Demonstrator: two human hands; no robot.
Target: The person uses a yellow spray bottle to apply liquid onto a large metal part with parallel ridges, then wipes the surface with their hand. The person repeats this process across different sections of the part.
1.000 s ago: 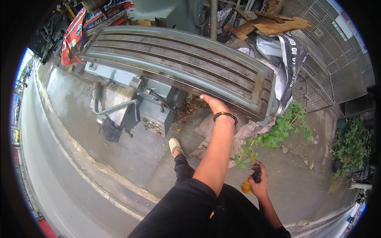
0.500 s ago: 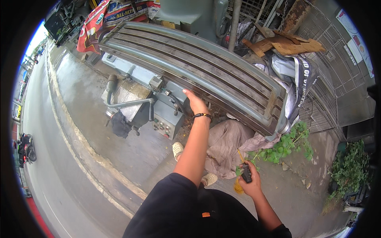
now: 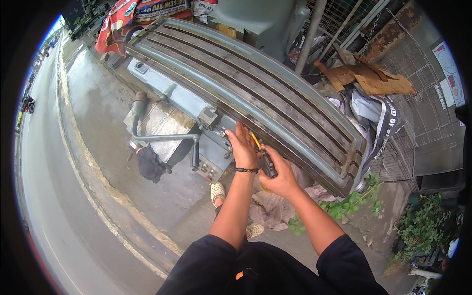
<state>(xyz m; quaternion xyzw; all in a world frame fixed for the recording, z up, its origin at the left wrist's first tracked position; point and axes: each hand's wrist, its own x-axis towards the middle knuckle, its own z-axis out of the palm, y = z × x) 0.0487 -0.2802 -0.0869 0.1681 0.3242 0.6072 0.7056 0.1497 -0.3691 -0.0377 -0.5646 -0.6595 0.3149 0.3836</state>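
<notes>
In front of me is a long grey machine table [image 3: 255,91] with lengthwise slots, tilted across the view. My left hand [image 3: 242,146] is raised against its near edge, fingers stretched out and holding nothing. Just beside it, my right hand [image 3: 281,173] is wrapped round a black-and-yellow hand tool [image 3: 268,164]. The tool's thin yellow shaft points up toward the table edge, close to my left fingers. A yellow part shows below the right hand. Left of my hands are a grey bent crank handle [image 3: 167,138] and a control box with buttons [image 3: 209,171].
Grey cloth [image 3: 275,209] hangs below the table, near my shoes [image 3: 217,193]. Green plants [image 3: 354,204] grow at the right. Torn cardboard [image 3: 368,77] and wire racks [image 3: 388,157] stand behind the table's right end. A road [image 3: 54,196] runs along the left.
My right hand has risen with the black-and-yellow tool from low on the right to beside my left hand. The left hand has shifted slightly and stays outstretched. The view has turned slightly.
</notes>
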